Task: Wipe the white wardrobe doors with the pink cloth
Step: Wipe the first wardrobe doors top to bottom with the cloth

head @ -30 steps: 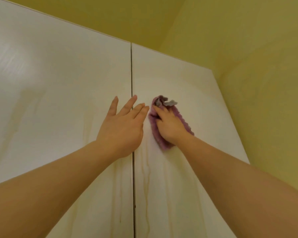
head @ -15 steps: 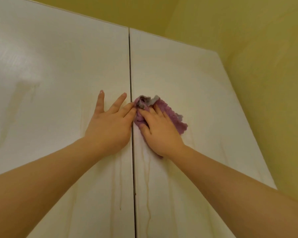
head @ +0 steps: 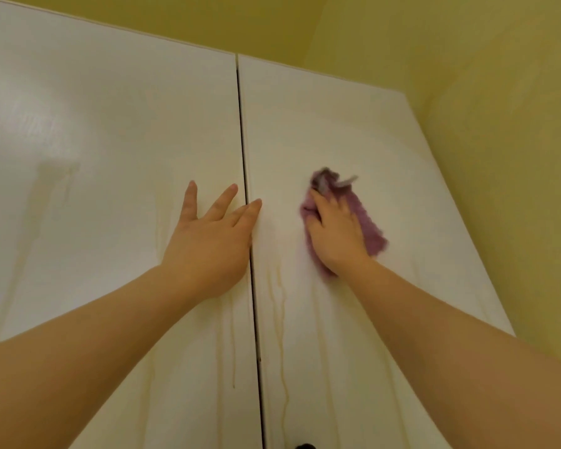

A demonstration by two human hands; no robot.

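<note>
- I see the left hand (head: 208,241) flat on the left door (head: 94,157), grip wide, fingertips reaching the seam (head: 243,140).
- The right hand (head: 336,236) presses the cloth (head: 371,226) on the right door (head: 337,124), grip flat, blurred.

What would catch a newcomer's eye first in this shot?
The pink cloth stands out, pressed under the right hand on the right door. The left hand lies flat and spread on the left door, one fingertip crossing the gap. Yellowish drip streaks run down both doors below the hands.
</note>
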